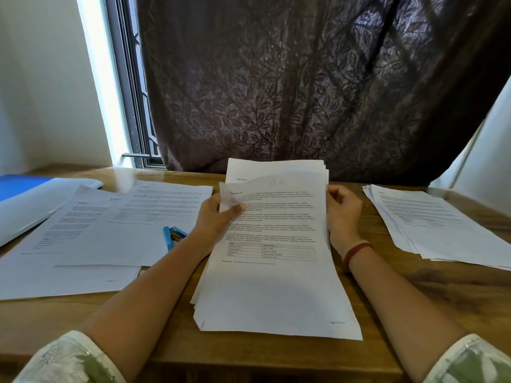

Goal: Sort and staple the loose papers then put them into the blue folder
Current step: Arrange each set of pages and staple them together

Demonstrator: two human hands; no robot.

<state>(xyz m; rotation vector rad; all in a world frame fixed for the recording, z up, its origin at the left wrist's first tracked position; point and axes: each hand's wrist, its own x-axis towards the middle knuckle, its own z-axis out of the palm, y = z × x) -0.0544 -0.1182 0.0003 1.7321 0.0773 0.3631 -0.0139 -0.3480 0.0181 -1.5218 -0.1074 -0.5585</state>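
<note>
On the table (448,280), the biggest risk lies with the held stack (273,286) at the middle of the front edge: its lower sheets are already fanned out of line, and only its upper sides are held, so a slack grip would likely let pages slide out and mix. The spread sheets (91,244) toward the left edge overlap one another, and a page dropped there carelessly could land in the wrong set. The fanned pile (431,225) by the right edge looks easy to knock with a forearm. The blue folder (19,186) lies at the far left corner, its cover curling up, and nothing from the stack is in it yet. The left hand (218,219) pinches the left edge of the top sheet, marked "D 10", thumb on its face. The right hand (343,214) curls round the stack's right edge. The stapler (172,237) lies just beside the left wrist, on the spread sheets' right border, where the arm could nudge it.

For room, bare wood shows between the stack and the right pile, and along the front edge under both arms; the left half is mostly papered over
</note>
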